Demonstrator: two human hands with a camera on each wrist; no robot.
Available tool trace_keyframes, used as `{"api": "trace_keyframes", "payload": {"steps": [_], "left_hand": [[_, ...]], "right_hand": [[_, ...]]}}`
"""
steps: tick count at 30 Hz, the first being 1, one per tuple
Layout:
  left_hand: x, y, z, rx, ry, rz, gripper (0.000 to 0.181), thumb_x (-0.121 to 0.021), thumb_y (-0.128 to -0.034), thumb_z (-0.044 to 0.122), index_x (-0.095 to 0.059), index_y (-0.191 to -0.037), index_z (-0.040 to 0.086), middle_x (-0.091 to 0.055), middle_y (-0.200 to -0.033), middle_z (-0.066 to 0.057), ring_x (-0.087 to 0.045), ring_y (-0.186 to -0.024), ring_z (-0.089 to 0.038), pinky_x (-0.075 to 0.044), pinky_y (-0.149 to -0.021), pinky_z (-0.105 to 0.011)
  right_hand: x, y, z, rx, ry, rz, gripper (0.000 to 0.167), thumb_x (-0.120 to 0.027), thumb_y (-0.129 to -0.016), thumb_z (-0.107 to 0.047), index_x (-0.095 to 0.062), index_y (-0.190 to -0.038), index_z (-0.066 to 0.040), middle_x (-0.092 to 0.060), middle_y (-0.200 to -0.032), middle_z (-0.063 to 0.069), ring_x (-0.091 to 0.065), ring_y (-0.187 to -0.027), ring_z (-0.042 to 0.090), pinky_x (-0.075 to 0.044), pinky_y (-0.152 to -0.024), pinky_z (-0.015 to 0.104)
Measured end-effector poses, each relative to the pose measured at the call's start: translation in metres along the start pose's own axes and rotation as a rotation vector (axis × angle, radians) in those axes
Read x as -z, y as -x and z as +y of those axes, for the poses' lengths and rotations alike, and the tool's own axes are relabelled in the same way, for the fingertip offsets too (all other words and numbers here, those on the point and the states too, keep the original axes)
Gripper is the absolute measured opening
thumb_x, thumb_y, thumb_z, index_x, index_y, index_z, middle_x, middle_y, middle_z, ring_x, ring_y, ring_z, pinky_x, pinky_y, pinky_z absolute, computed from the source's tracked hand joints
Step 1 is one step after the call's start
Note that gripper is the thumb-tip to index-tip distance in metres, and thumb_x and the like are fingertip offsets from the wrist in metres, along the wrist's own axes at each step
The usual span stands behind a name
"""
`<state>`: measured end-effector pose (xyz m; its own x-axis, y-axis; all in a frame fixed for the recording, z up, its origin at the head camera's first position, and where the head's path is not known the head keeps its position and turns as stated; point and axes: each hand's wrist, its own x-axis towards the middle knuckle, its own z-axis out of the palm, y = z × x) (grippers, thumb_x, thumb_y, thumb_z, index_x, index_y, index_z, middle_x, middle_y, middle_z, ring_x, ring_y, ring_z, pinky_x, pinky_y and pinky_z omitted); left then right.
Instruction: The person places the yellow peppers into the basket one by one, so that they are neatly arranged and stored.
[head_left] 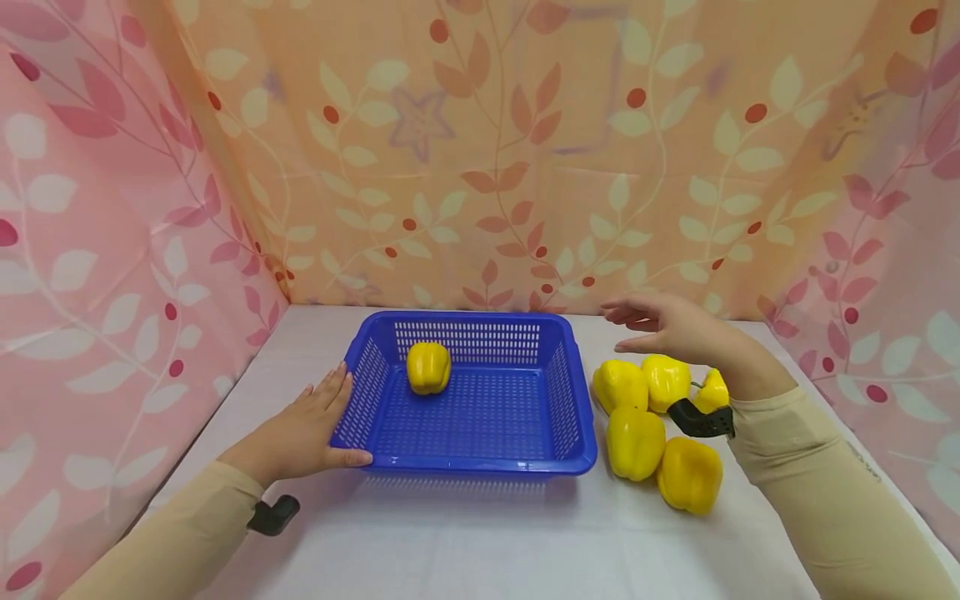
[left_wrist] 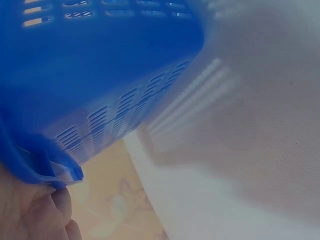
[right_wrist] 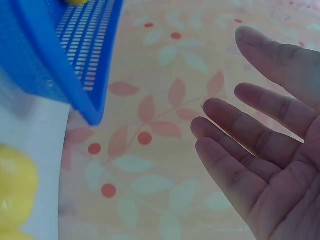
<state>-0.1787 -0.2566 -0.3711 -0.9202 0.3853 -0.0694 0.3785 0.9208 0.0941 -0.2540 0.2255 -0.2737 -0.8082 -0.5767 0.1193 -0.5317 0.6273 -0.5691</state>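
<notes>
Currently the blue basket (head_left: 480,466) sits on the white cloth (head_left: 480,550), with 1 yellow pepper (head_left: 429,368) inside it, near the back wall at about 11 o'clock from the basket's middle. At 9 o'clock the left hand (head_left: 307,425) rests on the basket's rim, fingers fairly straight and close together along the side, thumb set apart on the near corner at 8 o'clock. At 2 o'clock, beyond the rim, the right hand (head_left: 671,332) hovers with nothing in it; its fingers are slightly bent with gaps between them, and the thumb stands away from them. Outside the basket, between 3 and 4 o'clock, 5 loose peppers (head_left: 636,443) lie in a cluster, 1 of them partly hidden by the black wrist mount (head_left: 699,419). Toward 12 o'clock, behind everything, hangs an orange leaf-patterned curtain (head_left: 525,167).
</notes>
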Motion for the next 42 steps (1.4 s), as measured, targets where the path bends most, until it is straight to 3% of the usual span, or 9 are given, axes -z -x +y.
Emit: {"api": "trace_keyframes", "payload": {"steps": [5, 14, 26, 30, 37, 42], "left_hand": [[0.001, 0.0, 0.001, -0.001, 0.0, 0.003, 0.122, -0.042, -0.0649, 0.083, -0.014, -0.143, -0.006, -0.004, -0.151, -0.022, -0.008, -0.137, -0.038, -0.013, -0.107, -0.057], [0.002, 0.0, 0.002, -0.016, -0.005, 0.01, 0.121, -0.043, -0.0661, 0.082, -0.015, -0.142, -0.007, -0.005, -0.15, -0.023, -0.009, -0.137, -0.039, -0.014, -0.107, -0.057], [0.0, 0.0, 0.001, 0.001, -0.006, 0.004, 0.121, -0.043, -0.0654, 0.082, -0.014, -0.143, -0.005, -0.004, -0.151, -0.022, -0.008, -0.137, -0.039, -0.013, -0.107, -0.057], [-0.001, 0.0, 0.0, 0.005, -0.005, 0.002, 0.122, -0.042, -0.0647, 0.083, -0.013, -0.144, -0.005, -0.004, -0.151, -0.022, -0.008, -0.138, -0.038, -0.013, -0.107, -0.057], [0.0, 0.001, 0.001, -0.001, 0.001, 0.008, 0.121, -0.042, -0.0653, 0.083, -0.014, -0.143, -0.005, -0.004, -0.151, -0.022, -0.008, -0.138, -0.038, -0.013, -0.107, -0.057], [-0.001, 0.0, 0.0, -0.01, -0.005, 0.011, 0.121, -0.042, -0.0656, 0.083, -0.014, -0.143, -0.006, -0.004, -0.151, -0.023, -0.009, -0.137, -0.039, -0.014, -0.107, -0.057]], "right_hand": [[0.003, 0.012, 0.013, 0.0, -0.006, 0.003, 0.053, -0.068, -0.083, -0.019, -0.049, -0.13, -0.008, -0.057, -0.12, 0.012, -0.055, -0.108, 0.029, -0.044, -0.091, 0.044], [0.008, 0.037, 0.031, -0.174, 0.057, 0.02, 0.058, -0.067, -0.081, -0.036, -0.049, -0.128, -0.008, -0.06, -0.116, 0.011, -0.055, -0.109, 0.032, -0.046, -0.089, 0.046], [0.014, 0.057, 0.066, -0.213, 0.118, 0.05, 0.056, -0.068, -0.082, -0.032, -0.05, -0.127, -0.004, -0.062, -0.112, 0.015, -0.058, -0.103, 0.033, -0.048, -0.085, 0.046], [0.017, 0.062, 0.079, -0.231, 0.099, 0.043, 0.058, -0.067, -0.083, -0.031, -0.048, -0.129, -0.002, -0.06, -0.114, 0.018, -0.056, -0.103, 0.035, -0.049, -0.084, 0.045], [0.019, 0.07, 0.098, -0.284, 0.069, 0.051, 0.06, -0.069, -0.081, -0.031, -0.048, -0.129, -0.002, -0.058, -0.114, 0.017, -0.055, -0.103, 0.034, -0.052, -0.08, 0.031], [0.018, 0.075, 0.108, -0.296, 0.038, 0.036, 0.059, -0.069, -0.081, -0.029, -0.048, -0.127, 0.001, -0.058, -0.116, 0.02, -0.055, -0.105, 0.037, -0.052, -0.081, 0.035]]}}
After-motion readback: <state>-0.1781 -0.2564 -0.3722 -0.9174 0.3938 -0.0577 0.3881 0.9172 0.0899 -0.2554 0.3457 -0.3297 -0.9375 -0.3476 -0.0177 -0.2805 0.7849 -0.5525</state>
